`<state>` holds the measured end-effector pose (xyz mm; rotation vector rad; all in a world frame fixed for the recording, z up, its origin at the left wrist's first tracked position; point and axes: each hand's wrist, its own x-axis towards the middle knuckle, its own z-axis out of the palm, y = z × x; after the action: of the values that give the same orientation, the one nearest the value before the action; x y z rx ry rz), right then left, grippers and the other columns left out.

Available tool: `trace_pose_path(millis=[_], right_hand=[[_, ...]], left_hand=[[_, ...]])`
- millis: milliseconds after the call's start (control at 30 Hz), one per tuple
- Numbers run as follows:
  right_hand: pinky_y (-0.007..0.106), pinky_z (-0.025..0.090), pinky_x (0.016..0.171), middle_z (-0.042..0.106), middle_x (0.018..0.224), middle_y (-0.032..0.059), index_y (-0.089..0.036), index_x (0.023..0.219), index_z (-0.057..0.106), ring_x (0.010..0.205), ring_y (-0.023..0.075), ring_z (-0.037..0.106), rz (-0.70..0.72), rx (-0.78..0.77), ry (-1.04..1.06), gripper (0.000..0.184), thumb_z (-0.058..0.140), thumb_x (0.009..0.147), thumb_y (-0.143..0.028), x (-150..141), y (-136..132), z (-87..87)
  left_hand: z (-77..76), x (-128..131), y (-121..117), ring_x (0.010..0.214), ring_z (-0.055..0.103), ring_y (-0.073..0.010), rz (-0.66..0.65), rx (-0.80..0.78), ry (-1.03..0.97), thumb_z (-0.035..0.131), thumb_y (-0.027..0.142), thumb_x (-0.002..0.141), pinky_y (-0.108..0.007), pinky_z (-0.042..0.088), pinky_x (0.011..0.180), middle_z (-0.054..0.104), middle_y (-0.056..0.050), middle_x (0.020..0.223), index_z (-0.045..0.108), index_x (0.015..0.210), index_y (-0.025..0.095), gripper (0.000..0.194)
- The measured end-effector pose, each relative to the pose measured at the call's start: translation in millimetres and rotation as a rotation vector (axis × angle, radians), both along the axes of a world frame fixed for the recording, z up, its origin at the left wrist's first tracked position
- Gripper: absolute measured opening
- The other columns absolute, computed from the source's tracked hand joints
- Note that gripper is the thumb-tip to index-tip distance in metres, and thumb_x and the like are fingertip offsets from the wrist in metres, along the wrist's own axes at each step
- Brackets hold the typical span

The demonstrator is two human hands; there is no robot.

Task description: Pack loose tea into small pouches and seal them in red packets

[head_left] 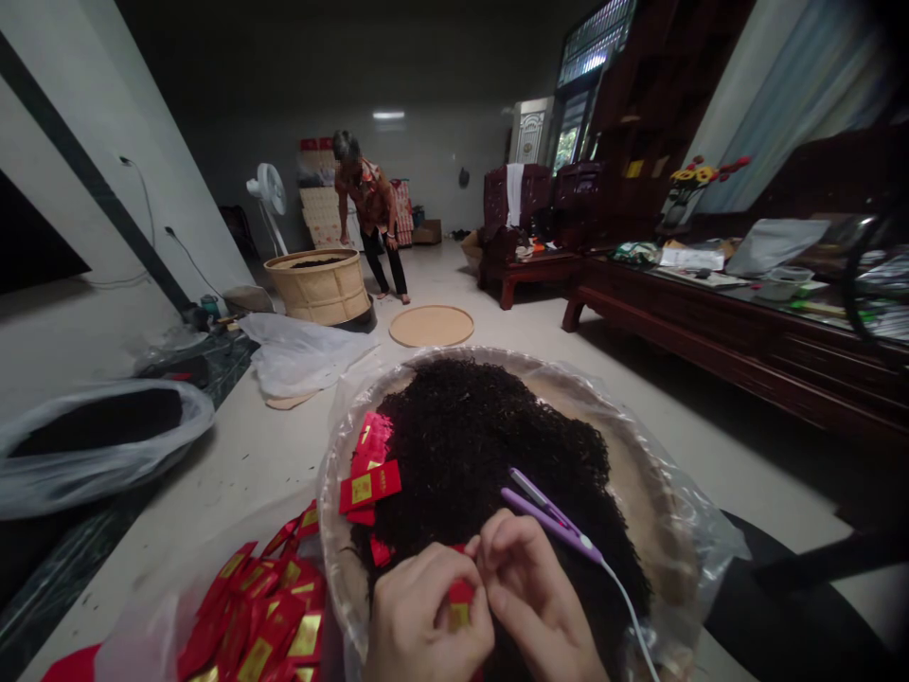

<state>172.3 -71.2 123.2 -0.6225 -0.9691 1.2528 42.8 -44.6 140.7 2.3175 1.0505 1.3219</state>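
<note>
My left hand (430, 611) is closed on a red packet (460, 604) with a gold label, mostly hidden behind the fingers. Beside it, my right hand (529, 592) pinches at the packet's top edge, its fingertips meeting those of the left. Both are over a wide round basket (333, 578) lined with clear plastic, heaped with dark, dry tea leaves (454, 426). On the heap, just beyond my right hand, lies a purple hand-held heat sealer (554, 526) with a white cord. Several flat red packets (370, 486) rest at the basket's left side.
A plastic bag of red-and-gold packets (262, 616) stands at the lower left. Farther off, a person (369, 204) bends beside a tall woven basket (319, 289). A flat round tray (431, 325) lies on the floor; a dark wooden table (682, 350) runs along the right.
</note>
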Motion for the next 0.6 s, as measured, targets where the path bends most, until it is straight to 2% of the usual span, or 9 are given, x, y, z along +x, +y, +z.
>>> trace_pose_path(millis=[200,333,433,500,600], right_hand=[[0.031,0.045,0.082,0.051,0.092,0.0019,-0.029,0.098,0.061,0.087,0.0187,0.052,0.02,0.015,0.028,0.011,0.063,0.087,-0.031,-1,1,-5.1],[0.031,0.044,0.084,0.051,0.094,0.002,-0.029,0.099,0.06,0.091,0.0186,0.052,0.041,0.016,0.048,0.012,0.063,0.088,-0.03,-2,-1,-9.7],[0.031,0.045,0.084,0.052,0.095,0.0021,-0.029,0.099,0.06,0.092,0.0187,0.053,0.025,0.012,0.079,0.012,0.064,0.087,-0.03,-4,0,-10.1],[0.031,0.046,0.085,0.053,0.092,0.0019,-0.027,0.096,0.061,0.089,0.0181,0.054,-0.017,0.01,0.108,0.012,0.066,0.086,-0.03,-4,2,-8.1],[0.033,0.046,0.088,0.053,0.087,0.0007,-0.026,0.094,0.063,0.086,0.0166,0.055,-0.031,-0.045,0.229,0.02,0.073,0.078,-0.028,-4,9,-2.1]], left_hand=[[-6.0,6,2,0.044,0.054,-0.0079,0.045,0.096,-0.1,0.046,0.005,0.068,-0.016,0.041,0.046,0.055,0.005,0.05,0.053,0.062,0.021,0.019],[6.0,4,3,0.04,0.049,-0.0064,0.036,0.106,-0.036,0.047,0.005,0.068,-0.015,0.039,0.043,0.055,0.006,0.05,0.054,0.062,0.02,0.018],[11.3,2,2,0.043,0.052,-0.0072,0.018,0.108,0.018,0.048,0.003,0.069,-0.016,0.041,0.045,0.057,0.005,0.051,0.054,0.062,0.02,0.019],[4.0,4,-2,0.044,0.054,-0.0085,-0.037,0.121,0.031,0.048,0.002,0.069,-0.018,0.043,0.047,0.057,0.004,0.051,0.054,0.06,0.02,0.021],[-19.4,11,-16,0.039,0.051,-0.0086,-0.173,0.085,0.039,0.052,0.005,0.073,-0.018,0.041,0.041,0.052,0.005,0.044,0.056,0.053,0.023,0.027]])
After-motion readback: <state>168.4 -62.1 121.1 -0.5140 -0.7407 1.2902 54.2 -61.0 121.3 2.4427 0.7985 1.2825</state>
